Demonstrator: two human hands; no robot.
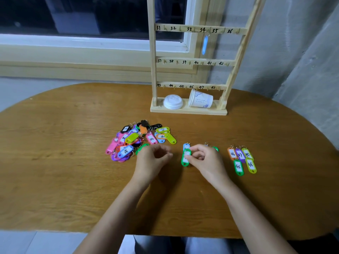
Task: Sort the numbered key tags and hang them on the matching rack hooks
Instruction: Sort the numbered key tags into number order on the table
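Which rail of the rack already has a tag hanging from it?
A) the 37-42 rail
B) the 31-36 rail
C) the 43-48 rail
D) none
B: one blue tag hangs from the top rail of the rack, between the marks 34 and 35; the two lower rails show no tags. The right hand pinches a green tag, not yet hung.

A rounded brown wooden desk [55, 143] is sitting beneath a dark window [73, 13], possibly showing night outside; a grey wall [293, 52] is rising rightward, pale floor [27, 242] showing below.
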